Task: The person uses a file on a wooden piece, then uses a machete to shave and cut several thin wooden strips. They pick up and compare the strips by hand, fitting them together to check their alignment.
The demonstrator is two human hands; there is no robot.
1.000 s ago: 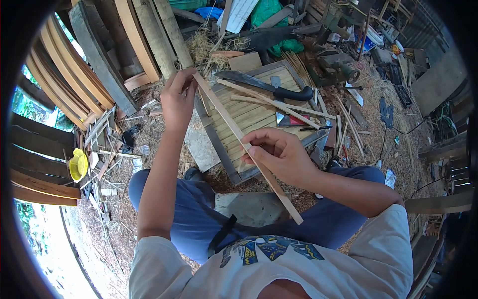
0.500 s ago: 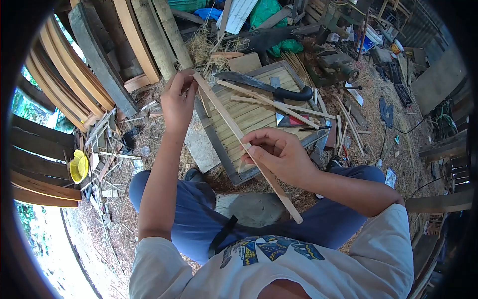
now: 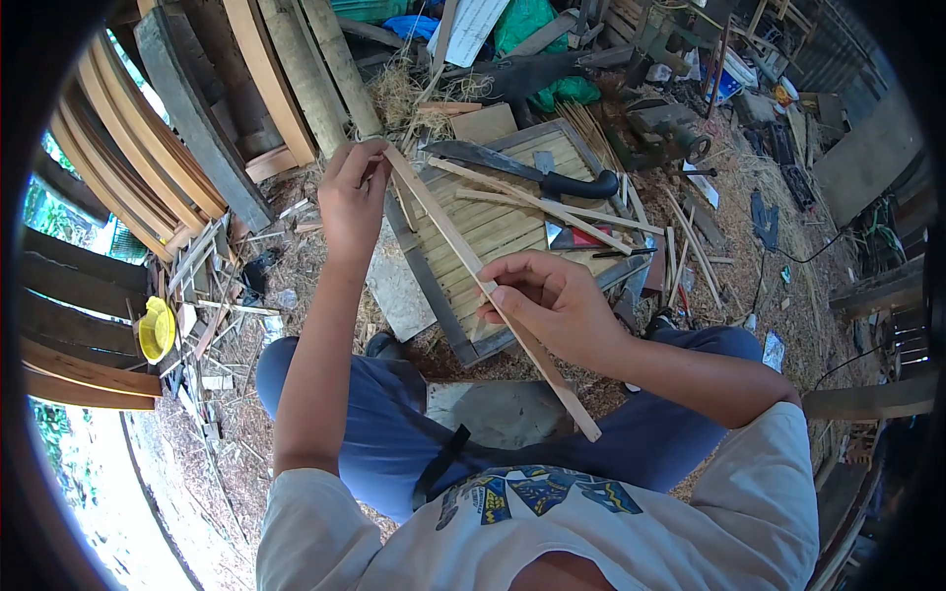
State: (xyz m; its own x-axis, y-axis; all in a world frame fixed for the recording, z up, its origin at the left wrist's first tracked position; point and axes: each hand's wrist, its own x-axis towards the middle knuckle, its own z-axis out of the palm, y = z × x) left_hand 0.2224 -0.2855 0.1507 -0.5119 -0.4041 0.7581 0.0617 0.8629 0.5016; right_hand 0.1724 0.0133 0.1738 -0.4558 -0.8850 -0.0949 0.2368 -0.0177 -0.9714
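Note:
A long, thin wooden strip (image 3: 440, 217) slants across the view, its near end above my lap. At its far end, my left hand (image 3: 353, 187) pinches it between thumb and fingers. My right hand (image 3: 552, 303) is closed on the strip further down, past its middle. Beneath lies a framed panel of wooden slats (image 3: 463, 281). On the panel rests a large knife (image 3: 493, 165) with a black handle, its blade pointing left. Other wooden strips (image 3: 581, 214) lie crossed beside the knife. A dark, pen-like tool (image 3: 626, 253) sits at the panel's right side.
Planks (image 3: 202, 118) lean at the upper left. A yellow plastic container (image 3: 157, 329) stands at the left among wood scraps. Rusty machinery (image 3: 655, 133) is at the upper right. Shavings and offcuts cover the ground (image 3: 778, 325). A flat board (image 3: 498, 409) lies between my legs.

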